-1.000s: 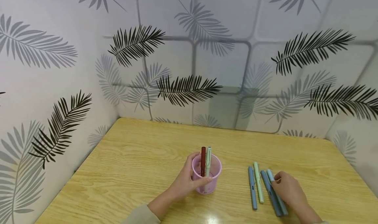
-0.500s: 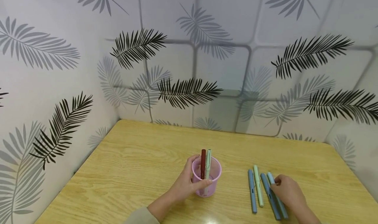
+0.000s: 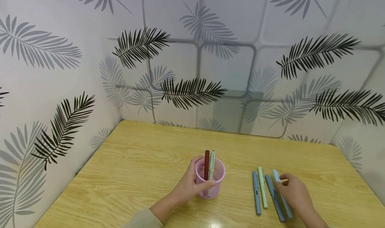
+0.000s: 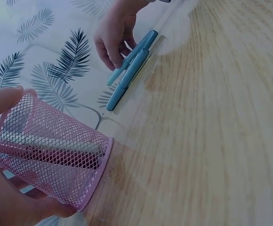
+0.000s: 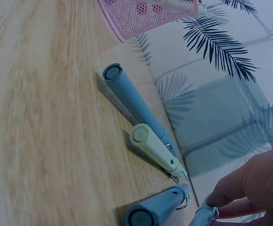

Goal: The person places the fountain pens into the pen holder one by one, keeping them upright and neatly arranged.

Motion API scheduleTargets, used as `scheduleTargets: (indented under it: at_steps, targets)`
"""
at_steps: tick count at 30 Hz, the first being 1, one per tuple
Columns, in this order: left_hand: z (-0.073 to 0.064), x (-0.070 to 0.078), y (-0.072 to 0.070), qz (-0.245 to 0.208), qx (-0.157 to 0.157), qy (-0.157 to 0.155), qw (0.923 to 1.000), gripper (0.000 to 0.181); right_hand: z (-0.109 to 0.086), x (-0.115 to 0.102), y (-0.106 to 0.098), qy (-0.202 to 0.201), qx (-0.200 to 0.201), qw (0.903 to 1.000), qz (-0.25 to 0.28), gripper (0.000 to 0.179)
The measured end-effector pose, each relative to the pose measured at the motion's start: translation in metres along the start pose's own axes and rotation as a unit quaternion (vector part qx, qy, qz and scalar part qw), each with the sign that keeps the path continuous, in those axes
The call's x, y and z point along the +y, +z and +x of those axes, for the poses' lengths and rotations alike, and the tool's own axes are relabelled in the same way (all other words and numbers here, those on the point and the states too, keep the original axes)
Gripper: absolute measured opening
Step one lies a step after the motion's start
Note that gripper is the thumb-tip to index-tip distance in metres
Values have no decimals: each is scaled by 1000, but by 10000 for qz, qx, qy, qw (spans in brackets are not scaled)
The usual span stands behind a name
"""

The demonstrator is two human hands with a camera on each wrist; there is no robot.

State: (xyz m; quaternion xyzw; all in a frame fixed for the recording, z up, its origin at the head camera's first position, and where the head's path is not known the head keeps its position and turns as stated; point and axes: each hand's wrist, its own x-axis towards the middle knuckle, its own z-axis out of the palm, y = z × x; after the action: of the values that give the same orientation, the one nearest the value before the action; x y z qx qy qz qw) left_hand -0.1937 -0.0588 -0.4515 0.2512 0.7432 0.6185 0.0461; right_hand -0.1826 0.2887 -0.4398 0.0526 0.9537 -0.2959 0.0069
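A pink mesh pen cup (image 3: 221,174) stands upright on the table, and my left hand (image 3: 186,187) grips it round its left side, thumb across the front. Inside lean a dark red pen (image 3: 207,164) and a pale mint pen (image 3: 212,162). To the right, my right hand (image 3: 296,192) pinches a light blue pen (image 3: 275,174) near its capped upper part; fingers cover some of it. In the right wrist view this pen (image 5: 203,215) shows only in part. Left of it lie a darker blue pen (image 3: 274,196), a light green pen (image 3: 262,188) and another blue pen (image 3: 256,194).
Beneath everything is a light wood-grain table (image 3: 135,154). A wall (image 3: 186,57) with a leaf pattern rises along its back edge, and another leaf-patterned wall (image 3: 87,74) borders its left side.
The light blue pen has shifted slightly away from the person and apart from the darker blue pen, with the right hand pinching it. The left hand and the cup stay where they were.
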Motion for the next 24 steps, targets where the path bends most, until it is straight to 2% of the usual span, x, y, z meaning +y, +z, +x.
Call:
scheduleTargets:
  at_steps: [9, 15, 24]
  targets:
    - [2, 2, -2, 105, 27, -66, 9999, 75, -5, -11, -4, -330, 633, 9974, 131, 34]
    - [4, 1, -3, 127, 8, -132, 9998, 76, -10, -21, -6, -513, 833, 9946, 339, 35]
    - [1, 2, 1, -45, 37, -157, 9999, 76, -19, -35, -1, -1116, 1550, 9789, 725, 28]
